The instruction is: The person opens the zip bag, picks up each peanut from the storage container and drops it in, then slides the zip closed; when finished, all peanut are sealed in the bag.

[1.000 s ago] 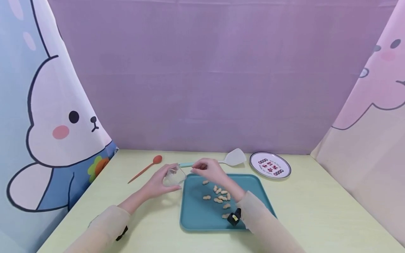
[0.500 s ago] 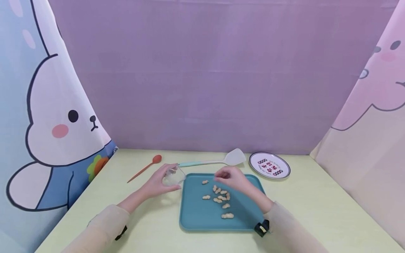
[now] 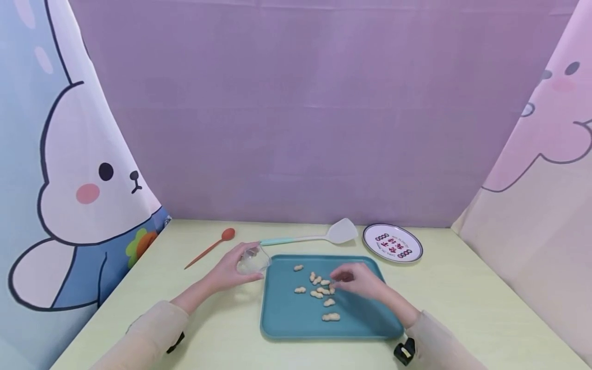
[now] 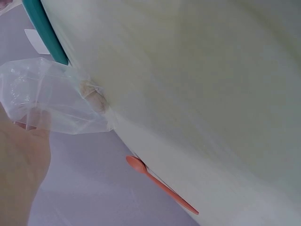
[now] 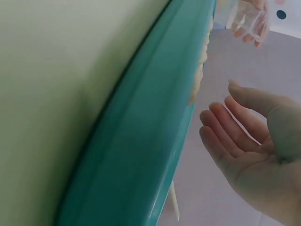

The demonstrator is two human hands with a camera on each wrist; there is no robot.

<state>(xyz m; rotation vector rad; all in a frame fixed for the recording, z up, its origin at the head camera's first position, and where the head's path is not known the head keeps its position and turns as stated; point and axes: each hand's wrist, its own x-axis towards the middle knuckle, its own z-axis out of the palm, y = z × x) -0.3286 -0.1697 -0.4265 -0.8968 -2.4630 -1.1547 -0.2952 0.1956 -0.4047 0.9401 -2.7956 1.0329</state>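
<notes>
My left hand (image 3: pixel 230 269) holds a clear, thin-walled plastic bag (image 3: pixel 253 260) beside the tray's left edge. In the left wrist view the bag (image 4: pixel 56 96) looks creased, and a tan shape (image 4: pixel 95 98) shows at its lower end, too blurred to name. My right hand (image 3: pixel 361 281) hovers over the teal tray (image 3: pixel 287 321), its fingertips close to the clustered peanuts (image 3: pixel 319 294). In the right wrist view that hand (image 5: pixel 261 146) has its thumb apart from loosely bent fingers and nothing between them. Several unshelled peanuts lie scattered on the tray.
Behind the tray lies a white-bladed spatula (image 3: pixel 341 232) with a mint handle. A printed plate (image 3: pixel 393 243) stands at the back right. To the left of the bag is a red spoon (image 3: pixel 217 244). A purple cloth (image 3: pixel 296 128) hangs behind the table.
My right hand has moved from beside the bag's mouth rightward and down over the peanuts on the tray. The left hand and bag have stayed nearly still.
</notes>
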